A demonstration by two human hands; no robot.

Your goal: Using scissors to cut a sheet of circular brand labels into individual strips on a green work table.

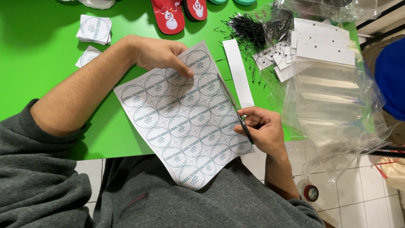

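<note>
A white sheet (185, 118) printed with rows of round labels lies tilted across the near edge of the green table (42, 63). My left hand (158, 52) pinches its far edge, thumb on top. My right hand (261, 126) grips black-handled scissors (240, 120), whose blades run along the sheet's right edge. A narrow white paper strip (238, 71) lies just beyond the scissors.
A stack of cut square labels (95, 29) and one loose label (87, 56) sit at the far left. Red sandals (168, 17) lie at the back. Black ties (253, 29), white cards (325, 46) and clear bags (333, 105) fill the right side. A tape roll (311, 192) lies on the tiled floor.
</note>
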